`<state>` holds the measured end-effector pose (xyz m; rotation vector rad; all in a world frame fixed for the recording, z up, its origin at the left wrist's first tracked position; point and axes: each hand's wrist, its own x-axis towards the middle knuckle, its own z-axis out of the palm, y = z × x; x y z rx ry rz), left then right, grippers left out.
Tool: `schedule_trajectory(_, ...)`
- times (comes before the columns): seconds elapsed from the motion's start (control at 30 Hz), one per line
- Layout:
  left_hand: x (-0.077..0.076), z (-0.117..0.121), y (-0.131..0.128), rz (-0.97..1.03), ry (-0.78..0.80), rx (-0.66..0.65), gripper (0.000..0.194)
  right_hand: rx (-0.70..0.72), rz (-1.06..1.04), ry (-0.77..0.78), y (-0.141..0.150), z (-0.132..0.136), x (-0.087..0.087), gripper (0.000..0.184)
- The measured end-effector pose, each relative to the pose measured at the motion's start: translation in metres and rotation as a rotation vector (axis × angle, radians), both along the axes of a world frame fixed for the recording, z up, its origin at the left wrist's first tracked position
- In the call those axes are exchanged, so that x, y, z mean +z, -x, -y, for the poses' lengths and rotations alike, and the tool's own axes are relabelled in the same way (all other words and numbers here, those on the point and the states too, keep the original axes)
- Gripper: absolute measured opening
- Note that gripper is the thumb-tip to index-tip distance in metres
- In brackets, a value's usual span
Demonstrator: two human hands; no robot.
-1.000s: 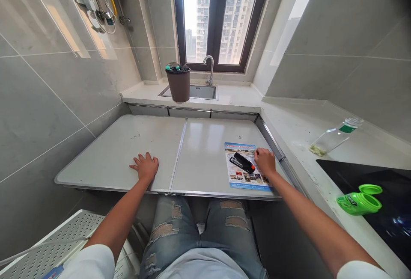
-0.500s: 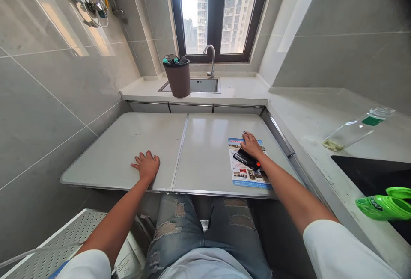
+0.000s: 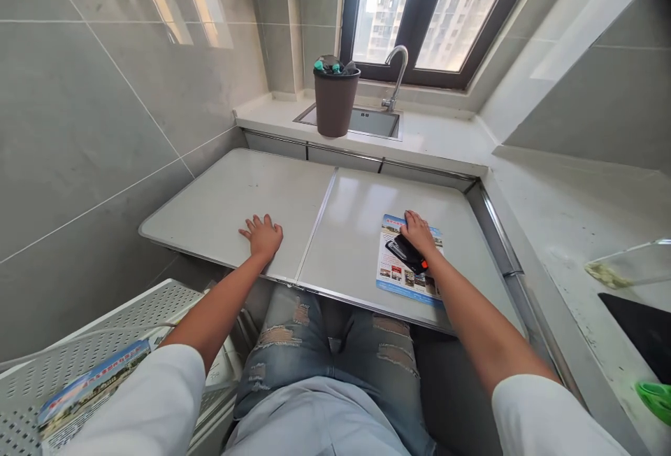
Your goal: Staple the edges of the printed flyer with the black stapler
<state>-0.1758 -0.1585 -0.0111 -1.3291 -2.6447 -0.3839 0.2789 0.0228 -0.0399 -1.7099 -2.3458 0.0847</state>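
My left hand (image 3: 263, 238) lies palm down on the left half of a white folding table (image 3: 235, 197), fingers spread and holding nothing. My right hand (image 3: 418, 232) rests on the upper right part of a printed flyer (image 3: 401, 282), its fingers stretched forward and close together. Beneath and beside that palm is a black stapler (image 3: 403, 252) with a red-orange end, lying slantwise on the flyer. Part of the stapler and of the flyer is hidden by my right hand and forearm.
Behind the table, a brown bin (image 3: 335, 103) stands at the sink (image 3: 372, 122) beside a faucet (image 3: 401, 68). On the right counter are a glass container (image 3: 629, 267) and a green item (image 3: 655, 400). Another flyer (image 3: 94, 386) lies on a white perforated surface (image 3: 157, 305) at lower left.
The view has turned left and tilted down, bringing the lower-left flyer into sight. Both hands stay at their places on the table; the right fingers look drawn closer together.
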Motion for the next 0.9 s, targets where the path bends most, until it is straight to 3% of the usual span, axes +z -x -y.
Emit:
schedule_trajectory(0.27, 0.001, 0.001, 0.001, 0.004, 0.007, -0.005, 0.053, 0.152, -0.111, -0.009, 0.144, 0.018, -0.007, 0.058)
schedule_trajectory(0.4, 0.001, 0.001, 0.001, -0.001, -0.020, -0.014, 0.053, 0.174, -0.155, 0.018, 0.188, 0.026, -0.005, 0.058)
schedule_trajectory(0.53, 0.001, 0.002, 0.000, 0.013, -0.012, -0.015, 0.055, 0.174, -0.176, 0.053, 0.201, 0.031, -0.003, 0.058)
schedule_trajectory(0.9, 0.004, 0.002, -0.001, 0.000, -0.014, -0.014, 0.053, 0.132, -0.223, 0.044, 0.198, 0.036, 0.003, 0.058)
